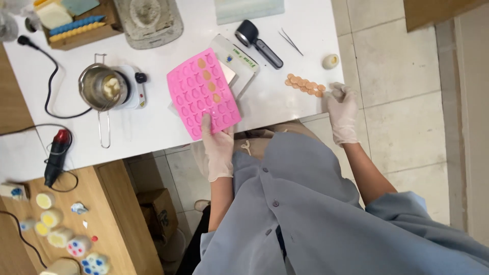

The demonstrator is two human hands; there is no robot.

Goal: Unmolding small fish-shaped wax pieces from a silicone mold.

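Pink mould (202,93) pinched in my left hand (218,147), overhanging desk (153,122) edge; may tip. Right hand (342,112), fingers loose, touching wax discs (304,85); could knock them off.

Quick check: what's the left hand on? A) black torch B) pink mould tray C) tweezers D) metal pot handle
B: the left hand, gloved, grips the near edge of the pink mould tray on the white table, while the right hand is over by the row of small tan discs.
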